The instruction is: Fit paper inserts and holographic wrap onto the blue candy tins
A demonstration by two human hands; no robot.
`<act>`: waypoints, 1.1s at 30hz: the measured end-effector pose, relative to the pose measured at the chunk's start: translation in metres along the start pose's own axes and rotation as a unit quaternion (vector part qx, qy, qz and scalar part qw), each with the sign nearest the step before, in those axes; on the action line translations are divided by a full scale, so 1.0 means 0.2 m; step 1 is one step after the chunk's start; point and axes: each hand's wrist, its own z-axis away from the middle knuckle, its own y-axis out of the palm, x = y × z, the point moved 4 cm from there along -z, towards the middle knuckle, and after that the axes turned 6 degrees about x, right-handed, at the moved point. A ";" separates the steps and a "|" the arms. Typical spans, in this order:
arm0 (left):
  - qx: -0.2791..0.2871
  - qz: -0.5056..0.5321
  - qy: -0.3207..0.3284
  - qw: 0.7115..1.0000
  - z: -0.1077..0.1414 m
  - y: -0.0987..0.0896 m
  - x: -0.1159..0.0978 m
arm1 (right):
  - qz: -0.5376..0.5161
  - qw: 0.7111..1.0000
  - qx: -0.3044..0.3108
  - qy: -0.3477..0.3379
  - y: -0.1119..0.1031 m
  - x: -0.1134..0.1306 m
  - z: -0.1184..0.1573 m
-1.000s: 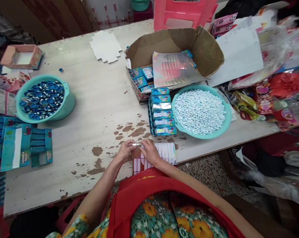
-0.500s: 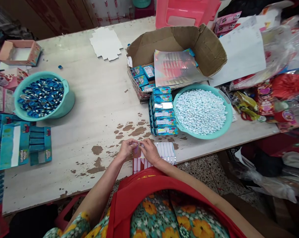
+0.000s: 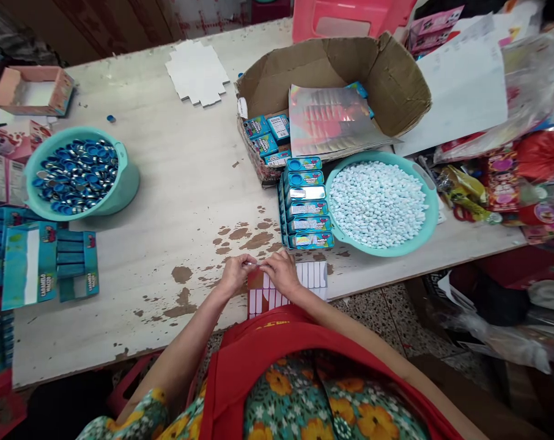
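Note:
My left hand (image 3: 235, 274) is closed in a pinch at the table's front edge. Close beside it, my right hand (image 3: 280, 271) pinches too, fingertips almost meeting those of the left. Between them is a small pale strip (image 3: 255, 264), thin and partly hidden by the fingers. Under my right hand and wrist lies a sheet of white sticker strips (image 3: 314, 275) on a silvery backing, with a red part (image 3: 255, 280) to its left. Just beyond stands a block of blue candy boxes (image 3: 310, 209), several with a shiny strip on the end.
A turquoise basin (image 3: 430, 229) of pale candies touches the blue boxes. Behind is a cardboard box (image 3: 332, 58) holding blue boxes and silvery sheets (image 3: 329, 119). At left stand a turquoise bowl (image 3: 129, 183) of blue-and-silver caps and blue cartons (image 3: 48, 263). White card (image 3: 198, 72) lies farther back.
Both hands stay together in their pinch, with small finger movements. A pinkish piece seen below the fingertips before no longer shows there. The whole view has shifted slightly.

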 end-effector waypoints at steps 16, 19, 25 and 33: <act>0.014 -0.263 -0.057 0.963 0.07 -0.05 -0.11 | -0.046 0.998 0.035 0.020 0.00 -0.02 -0.02; -0.009 -0.256 -0.042 0.966 0.05 -0.09 -0.10 | -0.051 0.998 0.043 0.024 0.00 -0.02 -0.02; 0.092 -0.151 0.036 0.984 0.02 -0.05 -0.08 | -0.034 0.998 0.047 0.026 0.01 -0.02 -0.02; 0.084 -0.018 0.023 0.996 -0.01 0.00 0.00 | 0.084 0.992 -0.009 -0.089 0.01 0.06 0.07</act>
